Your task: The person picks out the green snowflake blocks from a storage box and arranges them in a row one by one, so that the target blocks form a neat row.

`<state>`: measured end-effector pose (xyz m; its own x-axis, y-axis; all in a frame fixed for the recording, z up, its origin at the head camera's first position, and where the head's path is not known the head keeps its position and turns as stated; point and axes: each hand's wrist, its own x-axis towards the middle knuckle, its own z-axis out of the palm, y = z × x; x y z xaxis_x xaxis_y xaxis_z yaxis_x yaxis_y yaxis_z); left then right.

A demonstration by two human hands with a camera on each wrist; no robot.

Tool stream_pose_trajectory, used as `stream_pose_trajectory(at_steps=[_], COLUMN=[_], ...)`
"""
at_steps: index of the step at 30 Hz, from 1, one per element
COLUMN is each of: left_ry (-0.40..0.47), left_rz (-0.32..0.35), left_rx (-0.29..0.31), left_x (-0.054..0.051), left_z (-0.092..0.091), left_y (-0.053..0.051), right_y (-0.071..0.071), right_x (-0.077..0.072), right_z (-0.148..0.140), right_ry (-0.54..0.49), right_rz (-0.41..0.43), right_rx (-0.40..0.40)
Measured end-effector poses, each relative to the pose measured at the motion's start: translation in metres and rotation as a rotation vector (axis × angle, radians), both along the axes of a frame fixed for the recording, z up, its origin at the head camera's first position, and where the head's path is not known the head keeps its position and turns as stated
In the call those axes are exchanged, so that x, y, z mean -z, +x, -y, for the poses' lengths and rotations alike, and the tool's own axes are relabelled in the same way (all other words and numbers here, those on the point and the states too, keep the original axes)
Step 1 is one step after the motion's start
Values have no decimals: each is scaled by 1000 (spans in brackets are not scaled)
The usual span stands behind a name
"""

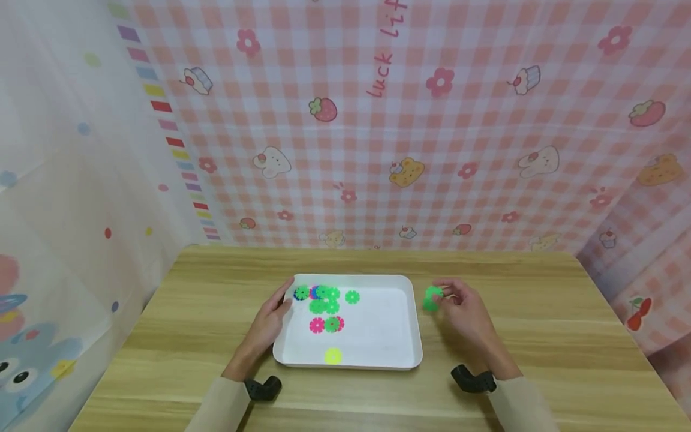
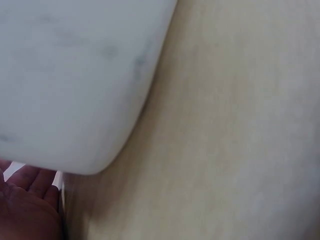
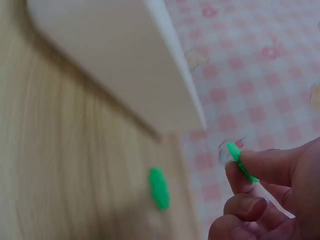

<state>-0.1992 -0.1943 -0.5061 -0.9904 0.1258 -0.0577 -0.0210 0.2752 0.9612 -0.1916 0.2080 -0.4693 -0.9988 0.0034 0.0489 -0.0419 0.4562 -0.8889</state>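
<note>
My left hand [image 1: 270, 318] grips the left side of a white tray [image 1: 378, 342], near its far corner. In the left wrist view only part of that hand [image 2: 30, 205] shows beside the tray's wall [image 2: 100, 155]. Just right of the tray, my right hand [image 1: 465, 309] pinches a green notched plastic disc [image 3: 233, 151] between thumb and forefinger. A second green disc [image 3: 159, 189] lies on the table below it, beside the tray. Inside the tray, mostly toward the left, are several notched discs: green [image 1: 352, 297], pink [image 1: 317, 325], blue-and-green [image 1: 301, 293] and yellow [image 1: 333, 356].
The tray stands on a wood-grain table [image 1: 345, 402]. A pink checked cloth [image 1: 367, 138] hangs behind the table's far edge, and a white patterned cloth [image 1: 108, 180] hangs on the left. Black wrist devices [image 1: 263, 389] sit on both forearms.
</note>
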Motion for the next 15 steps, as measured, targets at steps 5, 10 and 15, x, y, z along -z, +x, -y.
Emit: stream_pose_trajectory(at_steps=[5,10,15], left_ry=[0,7,10], left_rz=[-2,1,3], left_rx=[-4,5,8], left_x=[0,1,-1], left_z=[0,0,0], left_y=[-1,0,0], right_y=[-8,-15,-18], right_x=[12,22,29], right_z=[-12,-18,-21], right_ry=[-13,-10,5], right_rz=[26,32,27], right_rx=[48,101,131])
